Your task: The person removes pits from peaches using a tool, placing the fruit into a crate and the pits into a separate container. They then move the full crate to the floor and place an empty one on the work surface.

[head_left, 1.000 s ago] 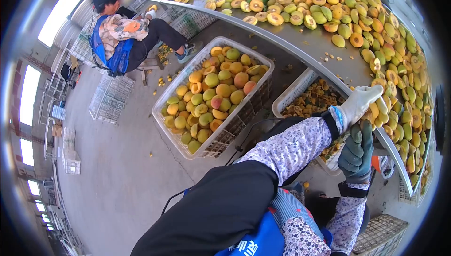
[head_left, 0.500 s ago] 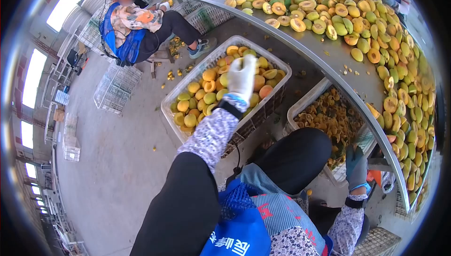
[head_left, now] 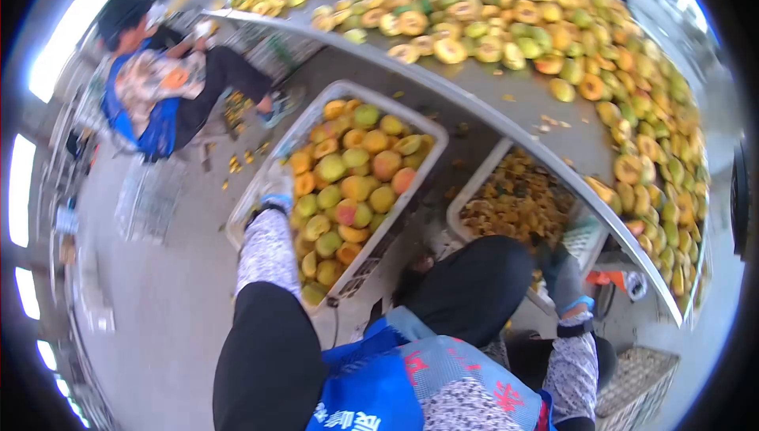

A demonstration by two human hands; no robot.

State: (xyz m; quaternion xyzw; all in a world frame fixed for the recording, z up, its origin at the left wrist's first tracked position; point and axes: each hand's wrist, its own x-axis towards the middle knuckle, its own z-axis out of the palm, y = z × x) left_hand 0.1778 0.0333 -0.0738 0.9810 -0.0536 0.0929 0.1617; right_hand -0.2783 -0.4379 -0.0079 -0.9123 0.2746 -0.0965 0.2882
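Observation:
My left hand (head_left: 276, 183), in a pale glove, is at the left rim of a white plastic crate (head_left: 433, 132). The crate holds yellow, green and reddish apricot-like fruit (head_left: 356, 188), some of it cut in half. Blur hides whether the fingers grip the rim or a fruit. My right hand (head_left: 564, 281), in a dark grey glove, hangs low beside a second crate (head_left: 457, 213) of brownish-yellow scraps (head_left: 518, 198). Its fingers are smeared and dark, so what they hold, if anything, does not show.
A metal-edged table (head_left: 482, 103) heaped with halved fruit (head_left: 545, 39) curves above the crates. At upper left sits another person (head_left: 154, 83), with fruit pieces on the floor nearby. Crates stand at left (head_left: 150, 198) and lower right (head_left: 636, 383). My knees border the two crates.
My left hand has moved from above the middle of the fruit to the crate's left rim. My right hand stays low by the scraps crate. The whole view has shifted.

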